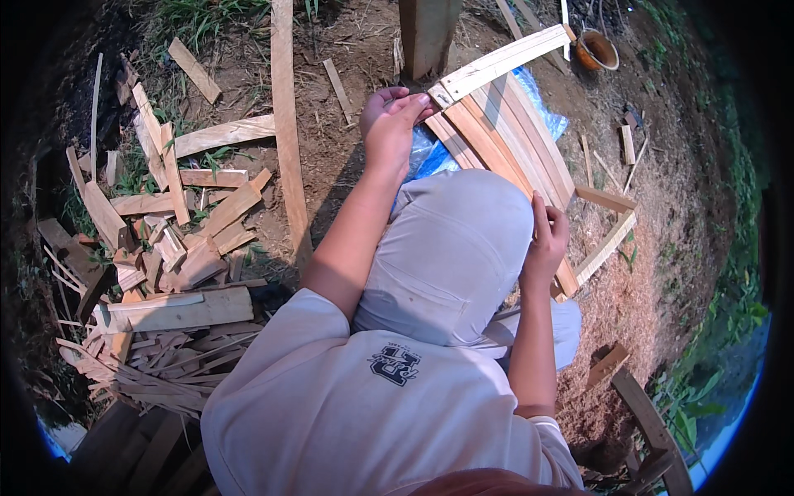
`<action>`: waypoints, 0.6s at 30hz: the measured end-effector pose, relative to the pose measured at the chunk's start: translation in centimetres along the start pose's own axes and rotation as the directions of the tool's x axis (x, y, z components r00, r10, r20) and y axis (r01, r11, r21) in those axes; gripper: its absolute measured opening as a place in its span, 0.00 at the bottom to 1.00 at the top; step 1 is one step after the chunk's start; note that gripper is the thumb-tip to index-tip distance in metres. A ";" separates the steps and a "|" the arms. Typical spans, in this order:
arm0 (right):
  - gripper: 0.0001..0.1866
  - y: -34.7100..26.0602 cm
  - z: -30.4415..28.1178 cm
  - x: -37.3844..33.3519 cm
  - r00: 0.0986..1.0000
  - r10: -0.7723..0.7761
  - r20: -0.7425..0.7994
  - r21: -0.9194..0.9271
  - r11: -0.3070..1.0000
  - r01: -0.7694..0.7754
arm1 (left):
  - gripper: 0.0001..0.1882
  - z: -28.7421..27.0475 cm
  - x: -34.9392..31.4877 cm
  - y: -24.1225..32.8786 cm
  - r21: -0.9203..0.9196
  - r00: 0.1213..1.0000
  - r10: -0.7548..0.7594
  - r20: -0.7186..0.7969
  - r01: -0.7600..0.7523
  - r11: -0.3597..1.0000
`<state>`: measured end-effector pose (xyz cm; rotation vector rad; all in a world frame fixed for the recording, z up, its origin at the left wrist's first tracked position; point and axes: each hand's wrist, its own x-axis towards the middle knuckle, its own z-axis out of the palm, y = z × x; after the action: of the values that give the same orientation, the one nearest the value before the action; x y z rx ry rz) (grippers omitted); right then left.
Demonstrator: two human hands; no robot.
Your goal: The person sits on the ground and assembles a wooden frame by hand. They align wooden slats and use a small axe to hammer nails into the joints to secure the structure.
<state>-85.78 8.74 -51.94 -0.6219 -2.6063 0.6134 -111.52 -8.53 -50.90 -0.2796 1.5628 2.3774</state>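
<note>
Across and beside my knee lies a slatted wooden panel [517, 136], its long boards side by side. A pale wooden rail [504, 59] crosses its far end, with small dark marks near the left tip. My left hand [395, 124] is closed on that left corner, thumb on top and the other fingers partly hidden. Beside my knee, my right hand [546, 240] has its fingers curled at the edge of a long board of the panel, partly hidden by the hand. Blue and clear plastic sheeting [430, 153] shows beneath the boards.
Wood offcuts [178, 260] are heaped at left, with thin shavings [178, 364] below. A long plank [288, 140] stretches over the dirt. A wooden post [426, 37] rises ahead. An orange-brown bowl [597, 51] lies far right; sawdust [628, 306] covers the right ground.
</note>
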 end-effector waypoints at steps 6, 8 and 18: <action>0.37 0.0 0.0 0.2 1.000 -0.010 -0.002 -0.003 1.000 0.010 | 0.10 0.0 -0.3 -0.1 0.031 0.996 0.064 0.057 -0.066 0.997; 0.37 0.0 0.1 0.1 1.000 -0.016 -0.007 -0.006 1.000 0.016 | 0.08 0.2 -0.4 0.0 0.036 0.996 0.065 0.053 -0.067 0.997; 0.36 -0.2 0.0 0.0 1.000 -0.013 -0.025 -0.032 0.999 0.012 | 0.08 0.0 -0.1 -0.5 0.063 0.994 0.074 0.080 -0.080 0.995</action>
<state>-85.87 8.58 -51.86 -0.6187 -2.5994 0.5583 -111.24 -8.32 -51.28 -0.1130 1.6406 2.3574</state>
